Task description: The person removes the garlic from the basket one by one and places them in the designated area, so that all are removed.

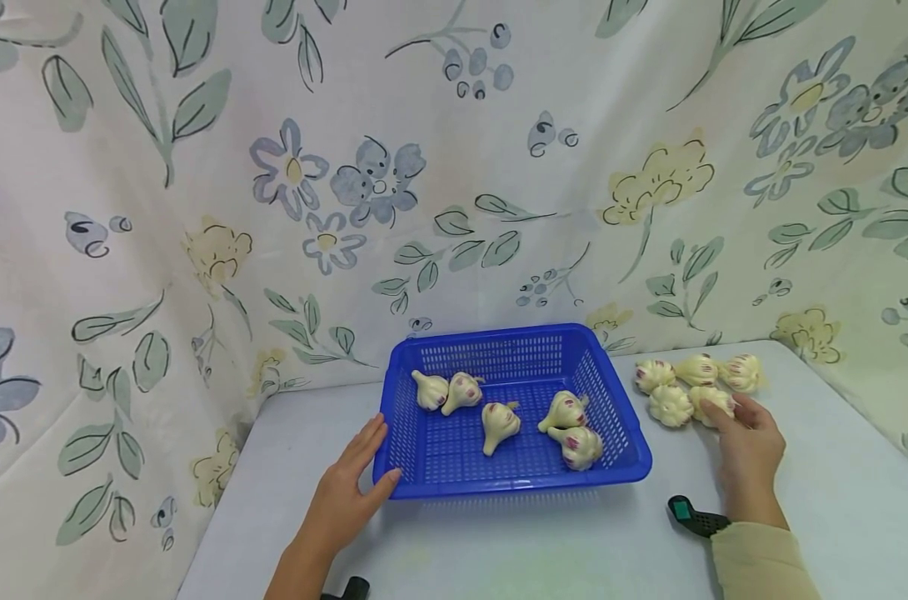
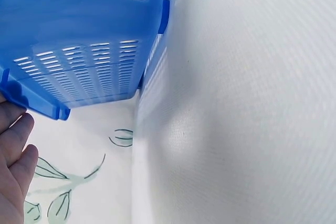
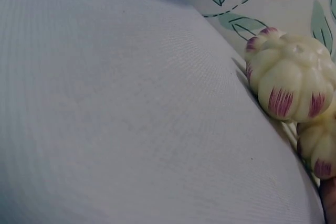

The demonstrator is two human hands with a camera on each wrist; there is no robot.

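Note:
A blue plastic basket [image 1: 454, 482] with slotted walls stands on the white table. Several garlic bulbs lie in it, one of them a bulb [image 1: 501, 427] near the middle. My left hand [image 1: 341, 500] rests against the basket's left front corner, fingers extended along the side rim and thumb at the front rim. To the right of the basket, my right hand [image 1: 750, 442] pinches a garlic bulb [image 1: 703, 400] between thumb and fingers. That bulb belongs to a cluster on the table, beside another bulb [image 1: 670, 406]. In the right wrist view, a purple-streaked bulb [image 3: 289, 77] shows large.
Behind the table hangs a floral cloth [image 1: 454, 208], close to the basket's back rim. White tabletop [image 1: 514, 542] extends in front of the basket. A black wrist device [image 1: 697, 518] sits on my right wrist, by the beige sleeve [image 1: 761, 562].

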